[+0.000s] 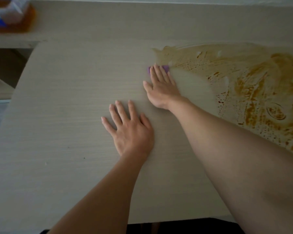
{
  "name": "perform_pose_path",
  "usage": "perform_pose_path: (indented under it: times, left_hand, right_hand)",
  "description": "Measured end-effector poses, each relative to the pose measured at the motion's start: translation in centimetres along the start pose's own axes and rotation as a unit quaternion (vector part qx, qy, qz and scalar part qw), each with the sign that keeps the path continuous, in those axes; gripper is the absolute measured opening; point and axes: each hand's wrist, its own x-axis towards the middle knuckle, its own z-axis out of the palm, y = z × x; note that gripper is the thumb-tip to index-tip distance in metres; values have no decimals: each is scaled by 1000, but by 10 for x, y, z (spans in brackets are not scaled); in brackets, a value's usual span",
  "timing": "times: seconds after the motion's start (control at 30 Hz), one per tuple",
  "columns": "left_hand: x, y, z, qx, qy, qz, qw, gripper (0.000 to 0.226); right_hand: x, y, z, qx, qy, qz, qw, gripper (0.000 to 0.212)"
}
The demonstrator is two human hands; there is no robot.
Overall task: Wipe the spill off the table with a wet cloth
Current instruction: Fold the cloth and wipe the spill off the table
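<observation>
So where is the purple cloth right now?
In the head view, the purple cloth lies flat on the table under the right hand, just right of centre, at the left edge of the brown spill.

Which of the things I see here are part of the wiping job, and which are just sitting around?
Part of the job:
- purple cloth, pressed flat under the right hand
- brown spill
- table
- left hand, flat on the table

Just lying about:
- blurred orange and blue container, far left corner
</observation>
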Motion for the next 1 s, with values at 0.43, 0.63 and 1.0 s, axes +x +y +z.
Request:
perform_pose_path:
  times: [0.43,0.63,1.0]
  left_hand:
    - [-1,2,-1,6,-5,2,1000,65]
    - [-2,3,0,7,0,0,1000,64]
    - [-1,2,-3,-1,-3,-3,1000,63]
  right_hand:
    - [-14,70,-10,-3,45,151,988,76]
    - [27,7,-2,-12,24,47,999,81]
    - [29,18,-8,2,26,62,998,82]
